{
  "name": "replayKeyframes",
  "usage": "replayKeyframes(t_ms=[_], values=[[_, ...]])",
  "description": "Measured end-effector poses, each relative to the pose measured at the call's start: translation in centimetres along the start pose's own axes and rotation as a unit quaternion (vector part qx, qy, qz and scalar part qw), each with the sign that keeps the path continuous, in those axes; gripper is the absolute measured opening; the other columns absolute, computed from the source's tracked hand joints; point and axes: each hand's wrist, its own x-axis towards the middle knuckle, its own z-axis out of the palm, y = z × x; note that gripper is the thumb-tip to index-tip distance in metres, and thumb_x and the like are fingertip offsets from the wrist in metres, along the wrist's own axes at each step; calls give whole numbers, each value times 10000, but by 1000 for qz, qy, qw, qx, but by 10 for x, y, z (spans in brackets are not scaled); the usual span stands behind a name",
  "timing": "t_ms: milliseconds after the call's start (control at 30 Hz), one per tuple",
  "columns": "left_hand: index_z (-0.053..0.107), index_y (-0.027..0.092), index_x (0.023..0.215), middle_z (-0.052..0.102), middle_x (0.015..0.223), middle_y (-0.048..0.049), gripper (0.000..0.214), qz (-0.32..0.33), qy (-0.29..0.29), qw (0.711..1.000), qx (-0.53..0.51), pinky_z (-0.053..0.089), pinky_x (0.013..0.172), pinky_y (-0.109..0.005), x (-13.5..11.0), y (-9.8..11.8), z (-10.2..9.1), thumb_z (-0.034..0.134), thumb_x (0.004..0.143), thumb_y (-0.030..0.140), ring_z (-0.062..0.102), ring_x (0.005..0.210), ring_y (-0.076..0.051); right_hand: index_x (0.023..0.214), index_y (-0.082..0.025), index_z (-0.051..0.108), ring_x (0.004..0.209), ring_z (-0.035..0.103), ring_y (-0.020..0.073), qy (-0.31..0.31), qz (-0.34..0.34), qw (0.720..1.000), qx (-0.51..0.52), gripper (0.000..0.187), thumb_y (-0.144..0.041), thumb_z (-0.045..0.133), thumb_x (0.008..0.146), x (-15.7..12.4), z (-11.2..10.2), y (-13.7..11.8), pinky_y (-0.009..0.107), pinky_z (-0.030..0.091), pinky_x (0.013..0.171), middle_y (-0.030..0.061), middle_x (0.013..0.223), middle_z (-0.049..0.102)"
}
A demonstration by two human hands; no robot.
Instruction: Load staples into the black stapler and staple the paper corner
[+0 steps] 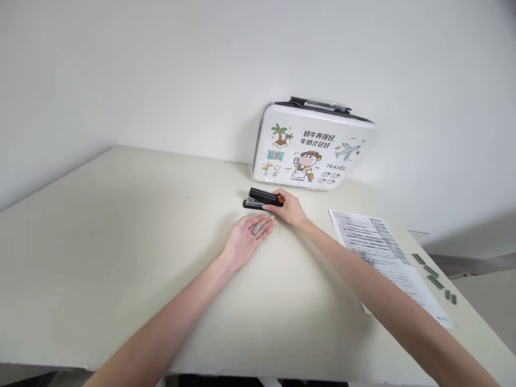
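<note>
My right hand point(289, 208) is closed round the back end of a black stapler point(262, 195), near an orange-red part point(281, 199). The stapler's top arm is raised a little off its base, and its front points left. Just below it, my left hand point(245, 236) is turned palm up with the fingers extended. A small grey strip of staples point(257, 229) lies across those fingers and is carried in that hand. The left fingertips are close to the stapler; whether they touch it I cannot tell.
Behind the stapler, a white case point(314, 145) with cartoon prints leans against the wall. A printed sheet point(374, 242) lies to the right, partly under my right forearm. Several staple strips point(434, 282) lie near the right edge of the white table point(121, 242).
</note>
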Motion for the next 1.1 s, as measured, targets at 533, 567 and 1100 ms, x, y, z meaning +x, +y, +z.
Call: replayKeyframes(t_ms=[533,567,1100], values=[[676,86,1216,753,1041,-136,518,-100,-196,971,96,523,1026,-368,-9,-14,4,337,1145,471,750,943,-216,1120,-252,722,1139,662,241,-53,-302,933,-186,119,-288,643,1039,-116,-47,-59,451,495,1016,81,1195,751],[654,79,1263,756,1101,-160,538,-112,-201,967,111,504,1064,-392,-11,-15,5,350,1137,504,753,984,-234,1125,-250,713,1120,670,237,-43,-297,936,-184,116,-277,638,1041,-124,-53,-59,442,499,1001,78,1181,756],[678,100,1304,685,1398,-217,542,-87,-115,959,245,461,1181,-471,-5,-8,18,491,1072,553,679,1275,-338,908,-222,752,1104,662,335,287,138,873,-371,366,-548,591,946,-268,-278,119,523,491,1022,133,1147,753]])
